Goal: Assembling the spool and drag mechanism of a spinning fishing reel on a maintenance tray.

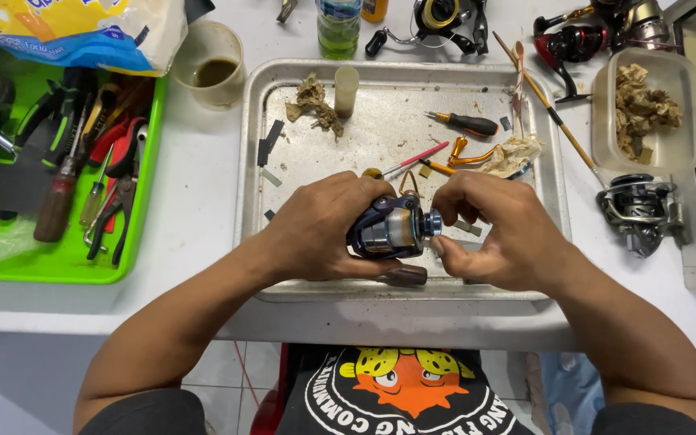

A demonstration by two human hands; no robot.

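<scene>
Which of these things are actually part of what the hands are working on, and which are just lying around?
In hand:
left hand
right hand
fishing reel
metal tray

Lying about:
small screwdriver
green tool tray
cup
second reel
plastic tub

Four fishing reels show: one dark blue reel (392, 228) held over the metal tray (400, 76), one silver reel (638, 211) at right, two more far off (a black reel (437, 20) and a red-black reel (582, 36)). One orange-handled screwdriver (465, 123), one cup (209, 63), one green tray (66, 262), one clear tub (646, 109).
</scene>
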